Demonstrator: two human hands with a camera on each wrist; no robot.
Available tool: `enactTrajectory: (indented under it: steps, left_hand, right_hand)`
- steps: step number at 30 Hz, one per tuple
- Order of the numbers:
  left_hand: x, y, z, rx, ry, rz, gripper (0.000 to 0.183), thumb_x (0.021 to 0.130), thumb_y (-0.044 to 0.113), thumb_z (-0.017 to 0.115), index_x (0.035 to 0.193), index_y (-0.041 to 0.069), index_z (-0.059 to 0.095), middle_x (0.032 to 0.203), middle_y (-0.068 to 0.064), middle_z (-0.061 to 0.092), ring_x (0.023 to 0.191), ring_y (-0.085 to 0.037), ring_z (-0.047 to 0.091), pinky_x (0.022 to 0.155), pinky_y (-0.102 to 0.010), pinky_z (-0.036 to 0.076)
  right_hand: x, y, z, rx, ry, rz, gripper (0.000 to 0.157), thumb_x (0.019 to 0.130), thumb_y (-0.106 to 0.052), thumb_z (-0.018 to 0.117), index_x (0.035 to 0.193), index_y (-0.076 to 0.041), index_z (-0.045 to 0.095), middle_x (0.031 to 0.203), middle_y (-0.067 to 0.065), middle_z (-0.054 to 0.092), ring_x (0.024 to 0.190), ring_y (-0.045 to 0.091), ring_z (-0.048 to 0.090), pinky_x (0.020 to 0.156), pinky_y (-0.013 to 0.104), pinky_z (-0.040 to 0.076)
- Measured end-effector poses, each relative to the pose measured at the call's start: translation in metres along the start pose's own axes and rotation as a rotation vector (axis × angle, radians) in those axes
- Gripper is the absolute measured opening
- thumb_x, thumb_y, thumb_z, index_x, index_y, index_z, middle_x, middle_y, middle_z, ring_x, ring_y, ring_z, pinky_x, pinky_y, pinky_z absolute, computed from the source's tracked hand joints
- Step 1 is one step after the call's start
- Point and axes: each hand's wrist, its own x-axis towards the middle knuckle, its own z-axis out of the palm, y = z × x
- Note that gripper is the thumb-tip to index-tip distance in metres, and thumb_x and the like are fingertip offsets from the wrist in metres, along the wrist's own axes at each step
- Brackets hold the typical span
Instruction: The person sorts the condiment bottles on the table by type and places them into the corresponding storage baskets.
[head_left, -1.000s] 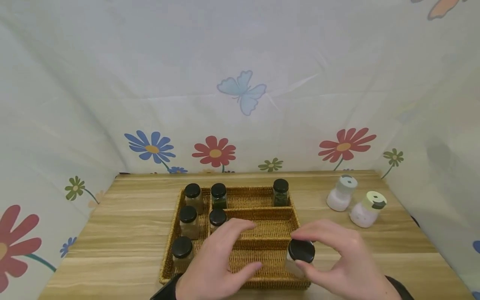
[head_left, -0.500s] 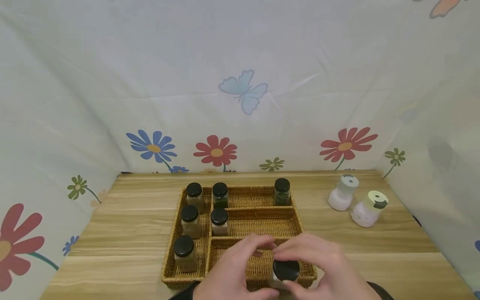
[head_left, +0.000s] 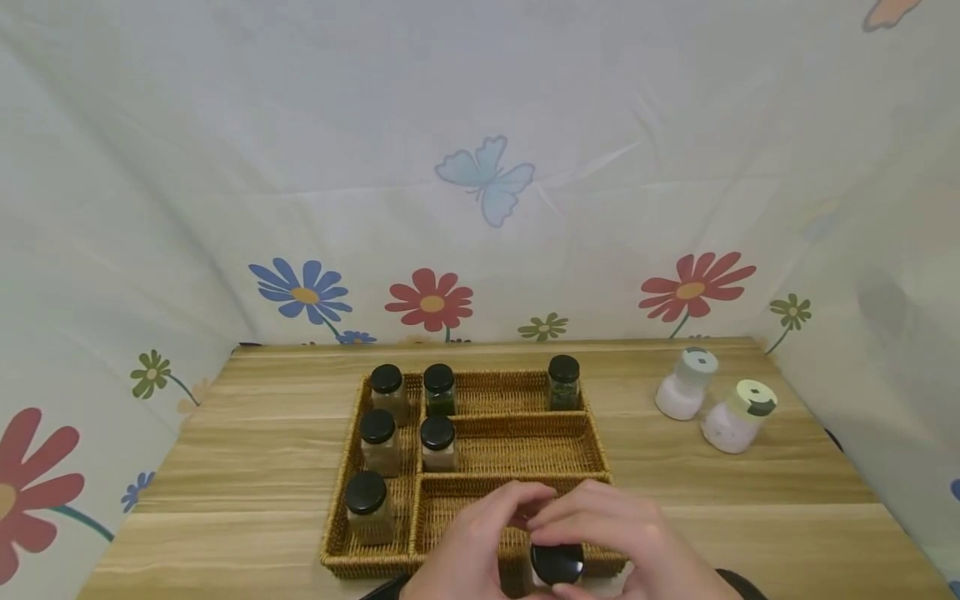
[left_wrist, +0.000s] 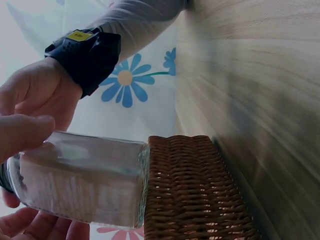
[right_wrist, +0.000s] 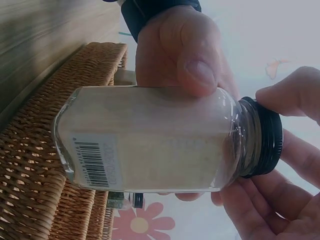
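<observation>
A clear glass spice jar (right_wrist: 150,140) with a black lid (right_wrist: 267,135) and pale powder inside is held upright over the front edge of the wicker basket (head_left: 412,533). My right hand (head_left: 637,542) pinches its lid between thumb and fingers. From the other side, my left hand (head_left: 468,550) grips the glass body, its thumb on the near face in the right wrist view. Both hands cover much of the jar in the head view. A barcode label shows on the glass. The basket's woven wall (left_wrist: 190,185) lies just below the jar's base.
Three black-lidded jars, one of them the front jar (head_left: 370,508), fill the basket's left column. Further jars stand in the back compartment, including a green-filled jar (head_left: 562,383), and a middle-row jar (head_left: 438,446). Two white shakers (head_left: 684,387) stand right on the wooden table (head_left: 262,433).
The right hand has carried the jar left and nearer the body, from the basket's right front corner. The left hand has come rightward and now grips the jar's glass.
</observation>
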Motion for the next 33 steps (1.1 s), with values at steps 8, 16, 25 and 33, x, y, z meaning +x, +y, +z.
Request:
enactTrajectory:
  steps: [8, 16, 25, 33]
  left_hand:
    - [-0.003, 0.001, 0.004, -0.05, 0.032, -0.016, 0.069, 0.088, 0.032, 0.08, 0.146, 0.028, 0.043, 0.13, 0.01, 0.059, 0.113, -0.004, 0.059, 0.096, -0.027, 0.052]
    - [-0.004, -0.002, 0.007, -0.036, 0.079, 0.043, 0.072, 0.089, 0.031, 0.08, 0.148, 0.028, 0.039, 0.128, 0.007, 0.061, 0.112, -0.006, 0.061, 0.094, -0.028, 0.053]
    - [-0.006, 0.004, 0.007, -0.099, 0.083, -0.049, 0.064, 0.088, 0.028, 0.081, 0.14, 0.027, 0.043, 0.124, 0.007, 0.064, 0.11, -0.006, 0.063, 0.094, -0.031, 0.054]
    - [-0.006, 0.003, 0.008, -0.089, 0.091, -0.043, 0.057, 0.088, 0.03, 0.081, 0.133, 0.027, 0.047, 0.12, 0.008, 0.065, 0.108, -0.006, 0.064, 0.092, -0.033, 0.055]
  right_hand:
    - [0.0, -0.002, 0.002, 0.011, 0.01, 0.0, 0.048, 0.08, -0.01, 0.087, 0.124, -0.013, 0.068, 0.117, 0.004, 0.071, 0.106, 0.016, 0.065, 0.09, 0.025, 0.054]
    - [0.001, -0.003, 0.0, 0.018, -0.016, 0.023, 0.05, 0.081, -0.01, 0.086, 0.126, -0.015, 0.066, 0.121, 0.003, 0.069, 0.108, 0.017, 0.065, 0.092, 0.027, 0.055]
    - [0.0, -0.006, -0.008, 0.033, -0.068, 0.036, 0.049, 0.083, -0.011, 0.085, 0.128, -0.014, 0.066, 0.125, 0.005, 0.065, 0.111, 0.016, 0.062, 0.092, 0.024, 0.054]
    - [-0.001, -0.005, -0.01, 0.035, -0.071, 0.028, 0.047, 0.083, -0.011, 0.085, 0.126, -0.014, 0.066, 0.125, 0.005, 0.065, 0.109, 0.015, 0.062, 0.088, 0.025, 0.055]
